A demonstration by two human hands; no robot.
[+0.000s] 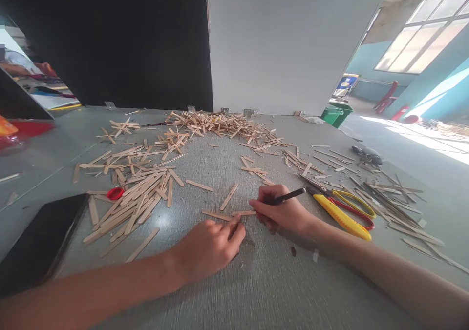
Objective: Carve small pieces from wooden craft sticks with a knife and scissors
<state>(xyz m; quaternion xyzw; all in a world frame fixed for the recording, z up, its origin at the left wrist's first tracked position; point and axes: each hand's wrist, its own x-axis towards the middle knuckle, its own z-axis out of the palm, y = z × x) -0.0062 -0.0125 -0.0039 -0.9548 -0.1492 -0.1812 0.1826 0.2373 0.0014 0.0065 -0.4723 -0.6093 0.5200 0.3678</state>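
A popsicle stick lies flat on the table between my two hands. The fingertips of my left hand press on its left end, fingers bent and close together. My right hand grips a black pen, its lower end hidden behind my fingers at the stick's right end. Another popsicle stick lies just beyond my left hand. Farther off, a single stick rests at a slant, and one more stick lies to its left.
Loose sticks cover the left side, beside a black phone-like slab and a red cap. A larger pile lies at the back. Right of my hand are a yellow cutter, scissors and a dark beetle-like figure.
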